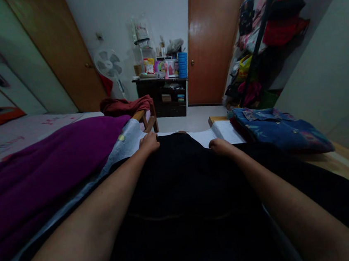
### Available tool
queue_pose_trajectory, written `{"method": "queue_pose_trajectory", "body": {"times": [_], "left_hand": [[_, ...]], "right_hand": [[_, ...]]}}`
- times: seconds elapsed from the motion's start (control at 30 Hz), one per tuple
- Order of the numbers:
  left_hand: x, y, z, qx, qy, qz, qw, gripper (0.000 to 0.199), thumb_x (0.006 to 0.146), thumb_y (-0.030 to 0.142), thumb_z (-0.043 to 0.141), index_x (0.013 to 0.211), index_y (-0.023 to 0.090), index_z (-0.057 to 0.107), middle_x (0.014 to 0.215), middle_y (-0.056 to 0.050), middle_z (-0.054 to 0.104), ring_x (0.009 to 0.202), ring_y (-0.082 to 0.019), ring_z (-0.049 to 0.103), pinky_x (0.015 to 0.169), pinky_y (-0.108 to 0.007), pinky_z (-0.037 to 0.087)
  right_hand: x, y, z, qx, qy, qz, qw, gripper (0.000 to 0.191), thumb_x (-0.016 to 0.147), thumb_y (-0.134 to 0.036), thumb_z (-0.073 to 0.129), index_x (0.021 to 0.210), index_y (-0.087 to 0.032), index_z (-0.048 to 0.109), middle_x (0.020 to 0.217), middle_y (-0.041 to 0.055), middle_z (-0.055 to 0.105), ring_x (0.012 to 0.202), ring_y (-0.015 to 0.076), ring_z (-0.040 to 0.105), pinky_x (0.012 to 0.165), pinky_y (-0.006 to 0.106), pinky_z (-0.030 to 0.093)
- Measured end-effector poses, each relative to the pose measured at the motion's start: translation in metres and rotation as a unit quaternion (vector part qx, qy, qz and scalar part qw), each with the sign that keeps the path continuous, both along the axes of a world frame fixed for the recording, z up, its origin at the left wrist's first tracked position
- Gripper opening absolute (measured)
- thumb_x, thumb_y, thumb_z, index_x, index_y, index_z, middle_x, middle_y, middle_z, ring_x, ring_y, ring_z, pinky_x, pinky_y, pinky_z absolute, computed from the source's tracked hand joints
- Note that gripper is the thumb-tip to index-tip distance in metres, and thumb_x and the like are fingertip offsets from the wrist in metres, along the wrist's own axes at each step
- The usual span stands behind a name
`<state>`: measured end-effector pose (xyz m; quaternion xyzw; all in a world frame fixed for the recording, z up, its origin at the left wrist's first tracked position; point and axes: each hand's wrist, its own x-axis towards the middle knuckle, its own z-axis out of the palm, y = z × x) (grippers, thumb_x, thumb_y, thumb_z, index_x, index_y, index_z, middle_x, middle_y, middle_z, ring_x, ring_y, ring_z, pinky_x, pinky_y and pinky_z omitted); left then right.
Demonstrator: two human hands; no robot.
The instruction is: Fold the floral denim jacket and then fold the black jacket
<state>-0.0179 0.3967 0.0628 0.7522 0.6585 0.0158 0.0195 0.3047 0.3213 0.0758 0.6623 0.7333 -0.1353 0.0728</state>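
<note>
Black cloth [186, 179] lay before us over the white sheet [207, 137], seemingly soft, limp and a little heavy. We pinched its far edge, left hand [149, 142] and right hand [221, 146] well apart, fingers curled; that edge seemed the surest hold.

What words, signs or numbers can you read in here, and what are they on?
I can't read any clearly.
Pink writing on the pale bedsheet: too blurred.
Yellow-and-white packet on the dark cabinet: any print is too small.
Black cloth: no writing shows.
</note>
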Motion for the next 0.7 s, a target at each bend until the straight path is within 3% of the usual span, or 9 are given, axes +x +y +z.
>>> {"method": "queue_pose_trajectory", "body": {"times": [0.1, 0.23, 0.3, 0.37, 0.47, 0.57, 0.7], "left_hand": [[0.004, 0.016, -0.011, 0.000, -0.034, 0.023, 0.999, 0.053, 0.084, 0.029, 0.047, 0.136, 0.016, 0.044, 0.147, -0.014, 0.042, 0.134, -0.025, 0.041, 0.106, -0.038, 0.037], [0.001, 0.025, -0.024, -0.027, -0.062, 0.052, 0.996, 0.056, 0.090, 0.041, 0.042, 0.141, 0.018, 0.036, 0.143, -0.017, 0.047, 0.132, -0.029, 0.044, 0.104, -0.048, 0.036], [-0.001, 0.025, -0.028, -0.047, -0.075, 0.048, 0.995, 0.060, 0.089, 0.046, 0.046, 0.141, 0.017, 0.036, 0.140, -0.017, 0.051, 0.128, -0.029, 0.049, 0.101, -0.044, 0.039], [-0.002, 0.024, -0.029, -0.063, -0.083, 0.028, 0.994, 0.059, 0.085, 0.043, 0.055, 0.137, 0.018, 0.043, 0.136, -0.013, 0.056, 0.121, -0.026, 0.055, 0.096, -0.034, 0.043], [-0.003, 0.022, -0.024, -0.079, -0.077, -0.013, 0.994, 0.046, 0.076, 0.032, 0.063, 0.121, 0.021, 0.060, 0.121, -0.005, 0.066, 0.107, -0.021, 0.063, 0.086, -0.024, 0.047], [-0.007, 0.020, -0.011, -0.075, -0.057, -0.036, 0.995, 0.039, 0.069, 0.024, 0.066, 0.108, 0.023, 0.068, 0.109, -0.004, 0.070, 0.102, -0.023, 0.064, 0.084, -0.026, 0.048], [-0.014, 0.011, 0.008, -0.032, -0.029, -0.037, 0.998, 0.042, 0.070, 0.025, 0.063, 0.112, 0.025, 0.065, 0.113, -0.006, 0.068, 0.110, -0.027, 0.060, 0.091, -0.032, 0.046]], "right_hand": [[0.010, 0.021, -0.015, 0.033, -0.033, -0.048, 0.998, 0.038, 0.088, -0.017, 0.046, 0.122, -0.016, 0.063, 0.126, 0.0131, 0.063, 0.116, 0.0231, 0.058, 0.093, 0.029, 0.043], [0.013, 0.029, -0.039, 0.034, -0.063, -0.061, 0.996, 0.038, 0.087, -0.029, 0.055, 0.124, -0.021, 0.060, 0.127, 0.0125, 0.062, 0.119, 0.0260, 0.056, 0.100, 0.038, 0.039], [0.010, 0.029, -0.047, 0.029, -0.070, -0.052, 0.996, 0.041, 0.086, -0.035, 0.057, 0.124, -0.020, 0.059, 0.127, 0.0143, 0.061, 0.120, 0.0280, 0.055, 0.102, 0.043, 0.037], [0.007, 0.029, -0.051, 0.014, -0.069, -0.037, 0.997, 0.040, 0.086, -0.036, 0.058, 0.121, -0.018, 0.062, 0.124, 0.0150, 0.063, 0.116, 0.0277, 0.057, 0.098, 0.041, 0.040], [0.005, 0.031, -0.046, -0.003, -0.058, -0.014, 0.998, 0.029, 0.083, -0.030, 0.061, 0.109, -0.018, 0.068, 0.114, 0.0114, 0.068, 0.105, 0.0227, 0.063, 0.086, 0.029, 0.046], [0.011, 0.032, -0.029, 0.026, -0.058, -0.020, 0.998, 0.027, 0.085, -0.025, 0.057, 0.108, -0.018, 0.068, 0.112, 0.0104, 0.068, 0.105, 0.0223, 0.062, 0.083, 0.026, 0.046], [0.024, 0.026, -0.001, 0.174, -0.062, -0.131, 0.974, 0.037, 0.094, -0.029, 0.037, 0.122, -0.016, 0.058, 0.120, 0.0169, 0.062, 0.107, 0.0279, 0.059, 0.082, 0.033, 0.046]]}}
